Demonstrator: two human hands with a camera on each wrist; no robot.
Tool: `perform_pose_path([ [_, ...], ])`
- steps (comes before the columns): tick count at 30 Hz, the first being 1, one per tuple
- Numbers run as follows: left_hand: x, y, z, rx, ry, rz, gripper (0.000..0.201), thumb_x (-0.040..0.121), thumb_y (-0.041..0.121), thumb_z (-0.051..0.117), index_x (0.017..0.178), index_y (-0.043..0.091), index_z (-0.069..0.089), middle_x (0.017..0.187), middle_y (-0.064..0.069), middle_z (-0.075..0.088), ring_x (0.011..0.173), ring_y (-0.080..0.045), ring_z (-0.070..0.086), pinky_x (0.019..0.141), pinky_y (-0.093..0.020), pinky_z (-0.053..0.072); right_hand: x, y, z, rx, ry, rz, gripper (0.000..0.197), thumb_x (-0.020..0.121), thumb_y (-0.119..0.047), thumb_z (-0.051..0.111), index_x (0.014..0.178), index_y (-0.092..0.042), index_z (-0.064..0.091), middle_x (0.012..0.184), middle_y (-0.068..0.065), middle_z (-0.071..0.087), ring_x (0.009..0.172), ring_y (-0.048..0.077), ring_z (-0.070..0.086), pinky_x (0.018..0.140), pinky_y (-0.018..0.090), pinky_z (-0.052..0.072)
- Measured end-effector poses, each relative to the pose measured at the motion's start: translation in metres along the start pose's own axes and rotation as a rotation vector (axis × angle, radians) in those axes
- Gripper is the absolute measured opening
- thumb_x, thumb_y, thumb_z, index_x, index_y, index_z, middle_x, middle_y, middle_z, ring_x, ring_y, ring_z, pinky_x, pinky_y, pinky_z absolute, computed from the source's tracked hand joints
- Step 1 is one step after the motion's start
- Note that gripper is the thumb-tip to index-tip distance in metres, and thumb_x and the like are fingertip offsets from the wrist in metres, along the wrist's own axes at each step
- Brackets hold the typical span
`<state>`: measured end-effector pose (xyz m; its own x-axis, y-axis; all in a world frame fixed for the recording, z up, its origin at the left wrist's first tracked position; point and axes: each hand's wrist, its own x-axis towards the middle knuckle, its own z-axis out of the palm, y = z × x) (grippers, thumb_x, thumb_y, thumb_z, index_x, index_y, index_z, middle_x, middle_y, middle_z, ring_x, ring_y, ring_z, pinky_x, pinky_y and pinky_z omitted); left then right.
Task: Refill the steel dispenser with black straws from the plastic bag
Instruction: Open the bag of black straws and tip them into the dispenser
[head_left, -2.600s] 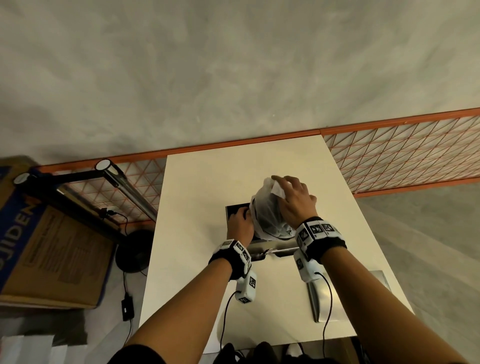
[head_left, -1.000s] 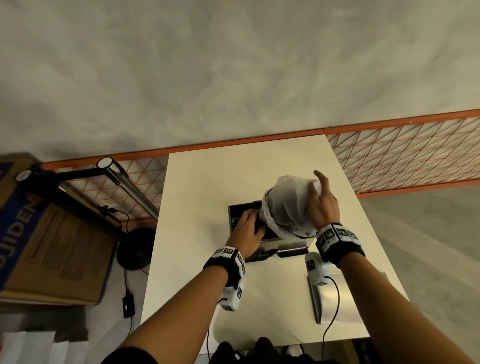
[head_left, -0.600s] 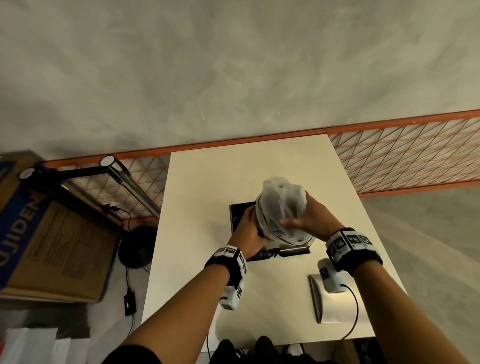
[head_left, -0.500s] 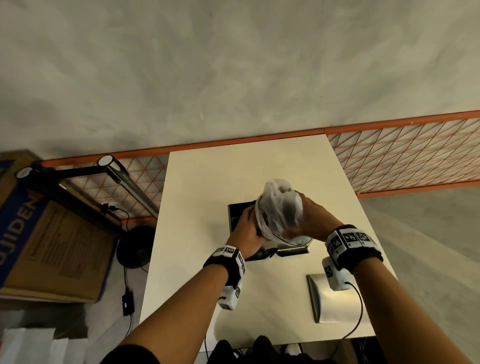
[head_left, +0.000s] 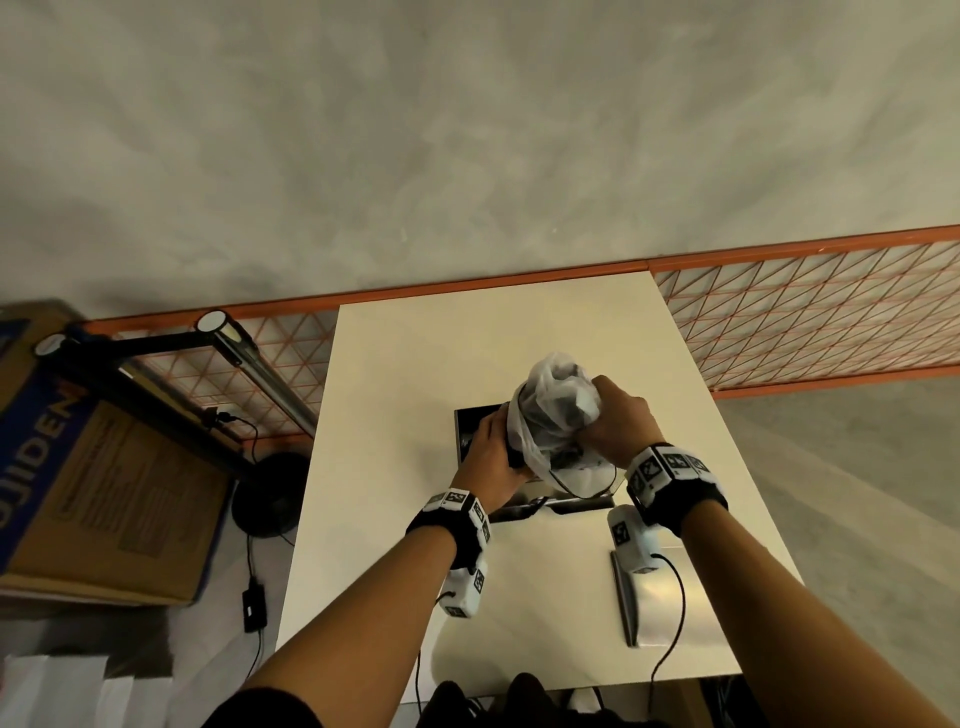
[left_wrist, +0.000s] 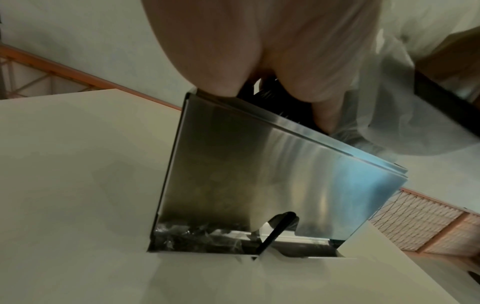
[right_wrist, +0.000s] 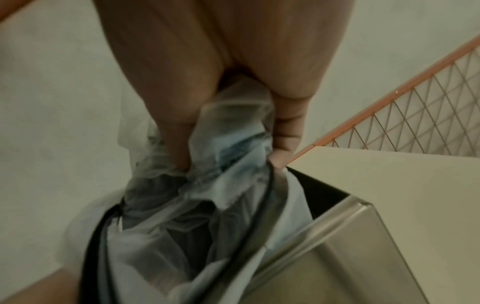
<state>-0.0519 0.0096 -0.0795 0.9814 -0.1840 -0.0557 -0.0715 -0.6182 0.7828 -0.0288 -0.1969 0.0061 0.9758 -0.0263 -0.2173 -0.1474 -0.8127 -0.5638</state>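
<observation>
The steel dispenser (head_left: 524, 506) (left_wrist: 272, 174) (right_wrist: 363, 236) stands open-topped in the middle of the white table (head_left: 415, 364). A translucent plastic bag (head_left: 550, 405) (right_wrist: 213, 205) (left_wrist: 415, 123) with black straws (right_wrist: 96, 246) inside stands upended over its top. My right hand (head_left: 592, 415) (right_wrist: 228, 152) clutches the bag's crumpled upper part. My left hand (head_left: 506, 441) (left_wrist: 272, 98) curls round the dark straw bundle at the bag's lower end, at the dispenser's top rim. One black straw (left_wrist: 275, 232) pokes out of the bottom slot.
A flat steel lid (head_left: 670, 603) lies on the table near the front right edge. An orange mesh fence (head_left: 805, 322) runs behind the table. A cardboard box (head_left: 78, 493) and a black stand with a tube lamp (head_left: 249, 358) are on the left.
My right hand, which lay open-fingered against the bag's right side a second ago, has closed on the bag's upper part and bunched it. The left hand stays at the dispenser's top.
</observation>
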Motion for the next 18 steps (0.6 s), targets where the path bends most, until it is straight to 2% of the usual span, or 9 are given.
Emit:
perform_pose_path([
  [2, -0.001, 0.002, -0.001, -0.011, 0.014, -0.009, 0.099, 0.080, 0.040, 0.084, 0.159, 0.021, 0.026, 0.155, -0.005, 0.037, 0.139, -0.022, 0.046, 0.112, -0.035, 0.042, -0.002, -0.003, -0.004, 0.069, 0.081, -0.045, 0.033, 0.078, -0.023, 0.067, 0.105, -0.018, 0.048, 0.092, 0.016, 0.067, 0.083, 0.041, 0.062, 0.065, 0.034, 0.044],
  [6, -0.001, 0.002, 0.000, -0.017, 0.036, -0.022, 0.089, 0.084, 0.035, 0.080, 0.156, 0.013, 0.032, 0.148, -0.009, 0.041, 0.134, -0.026, 0.050, 0.109, -0.032, 0.043, -0.004, -0.012, -0.014, 0.115, 0.220, -0.120, 0.026, 0.080, -0.025, 0.064, 0.101, -0.020, 0.048, 0.088, 0.013, 0.068, 0.077, 0.038, 0.061, 0.066, 0.041, 0.052],
  [9, -0.001, 0.000, 0.001, 0.010, 0.031, -0.021, 0.089, 0.084, 0.037, 0.081, 0.155, 0.014, 0.033, 0.147, -0.008, 0.042, 0.131, -0.024, 0.051, 0.105, -0.027, 0.042, -0.002, -0.015, -0.014, 0.007, 0.057, -0.121, 0.032, 0.084, -0.027, 0.057, 0.112, -0.022, 0.044, 0.105, 0.014, 0.064, 0.089, 0.040, 0.061, 0.077, 0.047, 0.052],
  [12, -0.001, -0.003, 0.002, 0.001, 0.035, -0.049, 0.093, 0.080, 0.038, 0.086, 0.153, 0.019, 0.033, 0.147, -0.006, 0.041, 0.128, -0.024, 0.053, 0.105, -0.033, 0.048, 0.001, -0.013, -0.015, 0.018, -0.063, -0.192, 0.046, 0.091, -0.028, 0.052, 0.135, -0.024, 0.038, 0.124, 0.016, 0.052, 0.107, 0.040, 0.055, 0.091, 0.049, 0.047],
  [14, -0.001, -0.004, 0.003, 0.005, 0.047, -0.044, 0.091, 0.080, 0.038, 0.085, 0.152, 0.019, 0.033, 0.147, -0.005, 0.039, 0.128, -0.026, 0.054, 0.106, -0.037, 0.049, 0.000, -0.014, -0.018, 0.146, -0.013, -0.230, 0.047, 0.093, -0.031, 0.047, 0.139, -0.028, 0.040, 0.128, 0.012, 0.049, 0.111, 0.035, 0.051, 0.096, 0.045, 0.043],
  [18, -0.001, -0.002, 0.003, 0.041, 0.053, -0.032, 0.084, 0.082, 0.030, 0.083, 0.150, 0.015, 0.037, 0.148, -0.007, 0.036, 0.128, -0.026, 0.054, 0.111, -0.036, 0.044, -0.003, -0.016, -0.019, 0.293, 0.152, -0.184, 0.045, 0.097, -0.041, 0.039, 0.133, -0.017, 0.050, 0.136, 0.007, 0.048, 0.117, 0.030, 0.050, 0.097, 0.043, 0.041],
])
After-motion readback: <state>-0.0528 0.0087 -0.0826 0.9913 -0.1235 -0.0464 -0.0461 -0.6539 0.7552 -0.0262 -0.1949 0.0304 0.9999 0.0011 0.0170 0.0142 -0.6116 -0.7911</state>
